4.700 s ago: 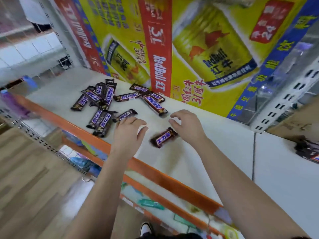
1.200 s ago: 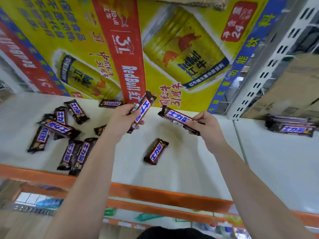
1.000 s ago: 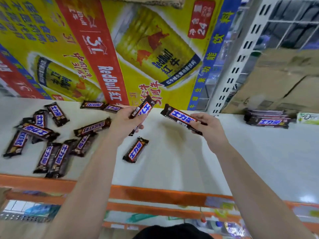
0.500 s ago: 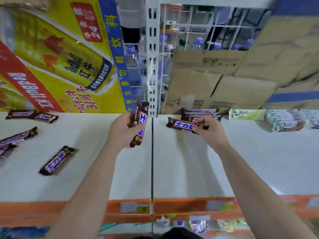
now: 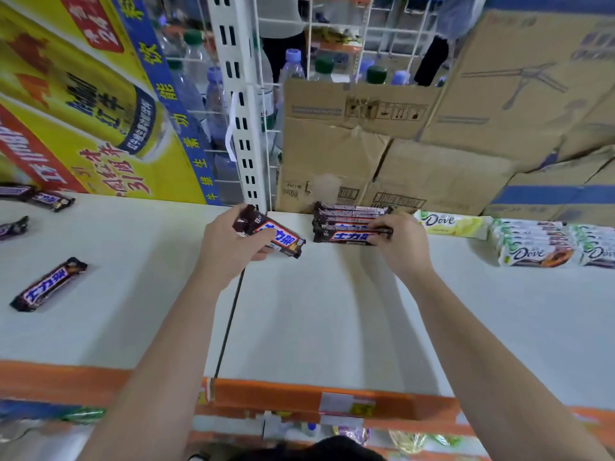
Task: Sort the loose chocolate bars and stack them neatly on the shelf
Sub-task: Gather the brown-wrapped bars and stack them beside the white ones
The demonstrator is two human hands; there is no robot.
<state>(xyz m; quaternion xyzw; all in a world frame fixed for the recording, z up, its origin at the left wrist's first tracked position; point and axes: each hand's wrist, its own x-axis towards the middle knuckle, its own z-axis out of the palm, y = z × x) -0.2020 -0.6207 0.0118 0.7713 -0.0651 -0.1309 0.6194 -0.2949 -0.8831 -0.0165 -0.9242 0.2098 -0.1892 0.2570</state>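
white shelf, orange front edge. 4 loose brown bars lie toward its left edge, the nearest bar flat. l hand curls its fingers round 1 tilted bar over mid-shelf. r hand pinches 1 blue-label bar at the stack by the back edge. dove bars are to the right.

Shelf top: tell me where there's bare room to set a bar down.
Widest bare patch: shelf between the stack and the orange front edge. Also bare between the loose bar and left hand. Crowded at the back: stack, Dove packs, right hand.
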